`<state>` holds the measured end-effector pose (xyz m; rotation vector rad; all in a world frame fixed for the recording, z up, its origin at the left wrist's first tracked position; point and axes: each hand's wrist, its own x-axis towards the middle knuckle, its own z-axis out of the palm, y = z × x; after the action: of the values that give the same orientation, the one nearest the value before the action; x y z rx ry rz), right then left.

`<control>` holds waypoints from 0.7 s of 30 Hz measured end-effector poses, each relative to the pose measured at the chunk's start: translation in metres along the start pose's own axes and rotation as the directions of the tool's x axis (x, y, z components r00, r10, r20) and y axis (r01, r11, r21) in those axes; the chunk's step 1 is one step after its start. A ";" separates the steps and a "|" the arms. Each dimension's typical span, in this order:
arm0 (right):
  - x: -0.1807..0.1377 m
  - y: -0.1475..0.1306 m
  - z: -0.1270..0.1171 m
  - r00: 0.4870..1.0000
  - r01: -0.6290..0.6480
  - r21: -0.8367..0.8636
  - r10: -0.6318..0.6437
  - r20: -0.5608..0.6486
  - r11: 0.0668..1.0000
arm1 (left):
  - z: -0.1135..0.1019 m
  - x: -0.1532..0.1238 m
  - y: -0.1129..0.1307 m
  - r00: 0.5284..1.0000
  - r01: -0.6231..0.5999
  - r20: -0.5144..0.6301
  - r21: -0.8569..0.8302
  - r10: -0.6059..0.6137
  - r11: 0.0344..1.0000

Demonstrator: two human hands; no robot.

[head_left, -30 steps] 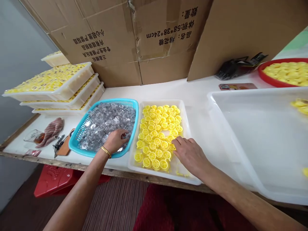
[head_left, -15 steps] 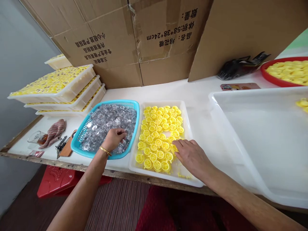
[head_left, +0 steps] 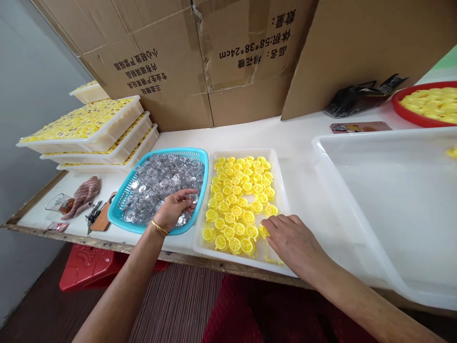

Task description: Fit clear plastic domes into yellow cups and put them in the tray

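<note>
My left hand (head_left: 175, 209), a gold bangle at its wrist, is over the right side of a blue plastic basket (head_left: 113, 209) heaped with clear plastic lids (head_left: 157, 176). Its thumb and fingers pinch one clear lid (head_left: 193, 198). In a white tray (head_left: 282, 183) beside the basket stand many small yellow cups (head_left: 236, 212) filled with yellow bits. At that tray's right side my right hand (head_left: 291, 238) has its fingers closed on one yellow cup (head_left: 263, 231), mostly hidden behind them.
Stacked trays of yellow pieces (head_left: 89, 124) stand at the left. Near them lie a glass (head_left: 59, 203), a cloth (head_left: 85, 193) and keys (head_left: 93, 213). A large white tray (head_left: 378, 200), a phone (head_left: 360, 127) and a red basin (head_left: 403, 112) are right. Cardboard (head_left: 246, 57) stands behind.
My left hand has shifted slightly right within the basket and a clear lid now shows at its fingertips. My right hand has drawn a yellow cup slightly toward me, away from the rows.
</note>
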<state>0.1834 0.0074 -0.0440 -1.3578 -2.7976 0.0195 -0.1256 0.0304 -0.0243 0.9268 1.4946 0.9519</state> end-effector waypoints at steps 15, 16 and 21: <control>-0.007 -0.002 0.000 0.999 -0.004 0.083 0.007 -0.038 0.997 | 0.003 0.014 -0.003 0.995 -0.029 -0.084 0.311 0.058 0.950; -0.006 -0.002 0.000 0.999 -0.008 0.090 0.011 -0.031 0.996 | 0.001 0.013 -0.002 0.994 -0.041 -0.083 0.354 0.075 0.934; -0.006 -0.001 0.000 0.999 -0.011 0.130 0.017 -0.042 0.992 | -0.009 0.006 0.003 0.973 -0.102 -0.123 0.536 0.197 0.838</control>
<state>0.1864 0.0021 -0.0440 -1.3321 -2.6987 0.1666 -0.1353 0.0362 -0.0227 1.4025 1.9057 0.7516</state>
